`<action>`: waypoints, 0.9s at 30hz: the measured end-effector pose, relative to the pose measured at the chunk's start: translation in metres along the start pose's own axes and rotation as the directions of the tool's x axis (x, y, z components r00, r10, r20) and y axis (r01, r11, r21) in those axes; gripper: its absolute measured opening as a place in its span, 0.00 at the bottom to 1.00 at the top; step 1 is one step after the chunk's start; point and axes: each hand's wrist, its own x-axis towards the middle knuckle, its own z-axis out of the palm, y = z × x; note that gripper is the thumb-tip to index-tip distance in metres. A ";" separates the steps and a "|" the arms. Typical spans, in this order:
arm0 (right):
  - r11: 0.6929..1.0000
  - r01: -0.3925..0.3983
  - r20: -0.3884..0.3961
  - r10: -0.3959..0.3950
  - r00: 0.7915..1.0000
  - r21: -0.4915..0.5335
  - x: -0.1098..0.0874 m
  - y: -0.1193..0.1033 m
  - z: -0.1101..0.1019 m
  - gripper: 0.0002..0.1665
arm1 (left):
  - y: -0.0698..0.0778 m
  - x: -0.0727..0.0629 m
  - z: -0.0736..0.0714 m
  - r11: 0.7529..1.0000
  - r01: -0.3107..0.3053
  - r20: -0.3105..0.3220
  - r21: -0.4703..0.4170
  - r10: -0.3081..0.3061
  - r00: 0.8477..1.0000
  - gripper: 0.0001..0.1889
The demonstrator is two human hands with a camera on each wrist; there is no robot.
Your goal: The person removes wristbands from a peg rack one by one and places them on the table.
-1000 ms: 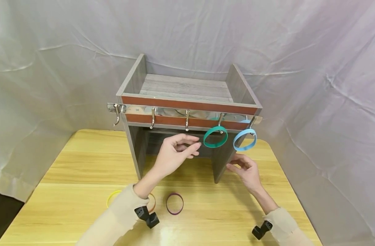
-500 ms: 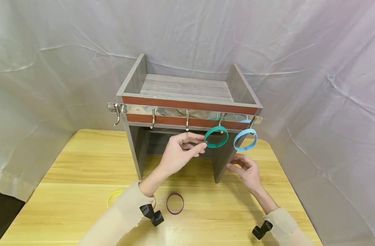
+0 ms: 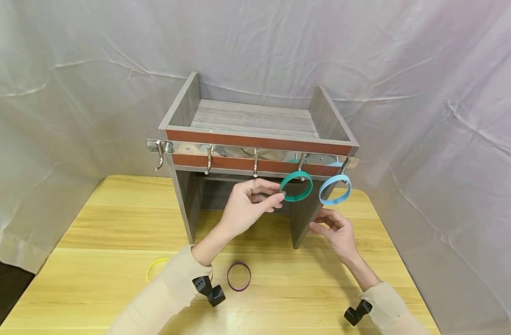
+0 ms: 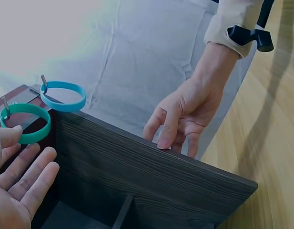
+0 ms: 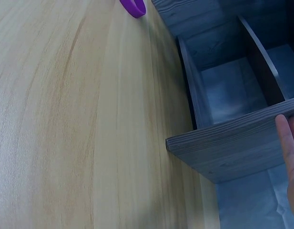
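A teal-green wristband [image 3: 299,198] hangs from the fourth hook of the metal hook rail [image 3: 234,152]. My left hand [image 3: 251,204] pinches its left side between thumb and forefinger, the other fingers spread behind in the left wrist view. On the rightmost hook hangs a light blue wristband [image 4: 65,107]. My right hand [image 3: 335,232] is at the right side panel [image 4: 185,167] of the grey wooden shelf. Its thumb [image 5: 284,129] touches the panel's front edge, and the other fingers lie loosely bent along the outer face.
Below, on the wooden table [image 3: 92,279], lie a purple wristband [image 3: 238,290] and a yellow wristband [image 3: 150,270] partly behind my left sleeve. A sliver of an orange band shows beside that sleeve. Three bare hooks [image 3: 256,163] are further left. Grey cloth [image 3: 448,186] surrounds the table.
My left hand has moved right and slightly up to the green wristband and taken hold of its left side. The right hand has stayed at the side panel.
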 end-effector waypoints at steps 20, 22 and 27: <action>1.000 -0.015 -0.008 0.015 1.000 -0.001 0.000 0.000 0.000 0.19 | 0.007 -0.003 0.001 0.999 -0.004 0.004 -0.033 0.004 1.000 0.10; 1.000 -0.015 -0.006 0.015 1.000 -0.005 0.000 0.001 0.000 0.19 | 0.008 -0.004 0.000 0.999 -0.012 0.000 -0.035 0.012 1.000 0.10; 1.000 -0.018 -0.008 0.018 1.000 -0.013 0.000 0.001 -0.001 0.19 | 0.011 -0.005 0.000 0.998 -0.027 -0.005 -0.055 0.027 1.000 0.10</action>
